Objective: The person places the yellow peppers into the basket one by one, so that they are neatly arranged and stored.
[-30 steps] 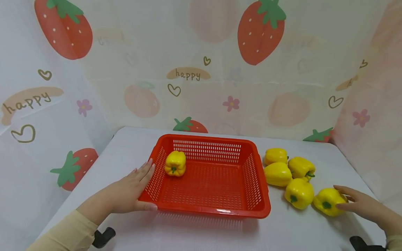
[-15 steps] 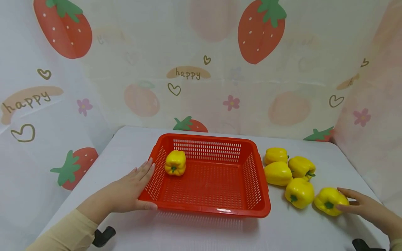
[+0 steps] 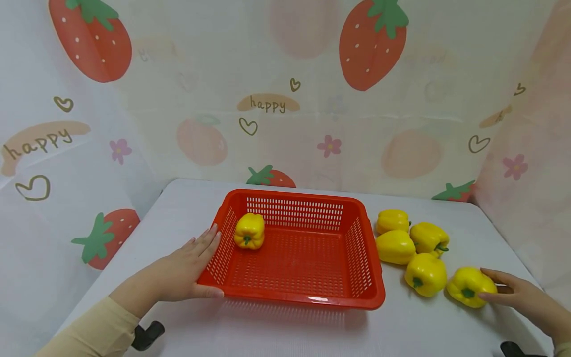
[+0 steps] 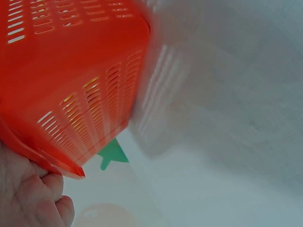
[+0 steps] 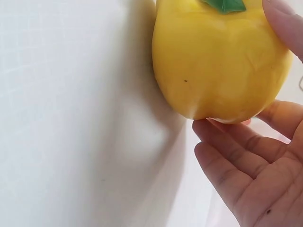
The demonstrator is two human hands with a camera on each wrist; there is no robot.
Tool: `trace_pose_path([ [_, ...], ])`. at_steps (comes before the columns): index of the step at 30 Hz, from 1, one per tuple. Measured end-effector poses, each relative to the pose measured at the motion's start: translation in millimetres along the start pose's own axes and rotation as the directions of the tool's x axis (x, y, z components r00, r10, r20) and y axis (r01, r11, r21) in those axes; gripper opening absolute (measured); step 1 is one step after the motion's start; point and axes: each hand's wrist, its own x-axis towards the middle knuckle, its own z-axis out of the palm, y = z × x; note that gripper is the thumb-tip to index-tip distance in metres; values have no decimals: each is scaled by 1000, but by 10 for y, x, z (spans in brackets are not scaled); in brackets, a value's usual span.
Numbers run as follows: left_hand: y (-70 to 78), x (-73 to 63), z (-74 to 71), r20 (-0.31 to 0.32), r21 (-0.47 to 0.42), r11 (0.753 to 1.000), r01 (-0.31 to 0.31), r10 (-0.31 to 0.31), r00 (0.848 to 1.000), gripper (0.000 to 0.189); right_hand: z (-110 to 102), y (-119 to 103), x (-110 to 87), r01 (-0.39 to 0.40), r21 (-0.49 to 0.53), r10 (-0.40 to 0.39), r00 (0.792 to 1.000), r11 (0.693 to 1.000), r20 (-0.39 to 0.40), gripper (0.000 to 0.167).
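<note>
A red plastic basket [image 3: 294, 301] with slotted walls stands in the middle of the table. My left hand [image 3: 185, 270] rests against its left corner, fingers stretched along the left rim and thumb at the front rim. Inside, near the left wall, sits one yellow bell pepper [image 3: 249, 231]. At the far right, my right hand [image 3: 522, 297] holds another yellow bell pepper [image 3: 470, 286] by its right side. In the right wrist view, the thumb [image 5: 286, 23] touches that bell pepper near its green stem, with fingers [image 5: 236, 151] at its opposite side.
Several more yellow bell peppers cluster right of the basket, with one bell pepper [image 3: 426, 275] in front, close to the held one. A strawberry-patterned cloth [image 3: 348, 119] hangs behind and along both sides of the white table [image 3: 267, 337].
My right hand has shifted slightly to the right, and the bell pepper in it has moved slightly the same way. My left hand and the basket have stayed in place.
</note>
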Motion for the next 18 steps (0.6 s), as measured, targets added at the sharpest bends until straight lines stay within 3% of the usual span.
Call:
trace_pose_path([
  [6, -8, 2, 4, -8, 3, 1000, -15, 15, 1000, 117, -45, -19, -9, 16, -34, -18, 999, 999, -46, 94],
  [18, 2, -3, -7, -9, 3, 1000, -12, 12, 1000, 117, -203, -202, -60, 128, -212, -163, 974, 969, -158, 86],
])
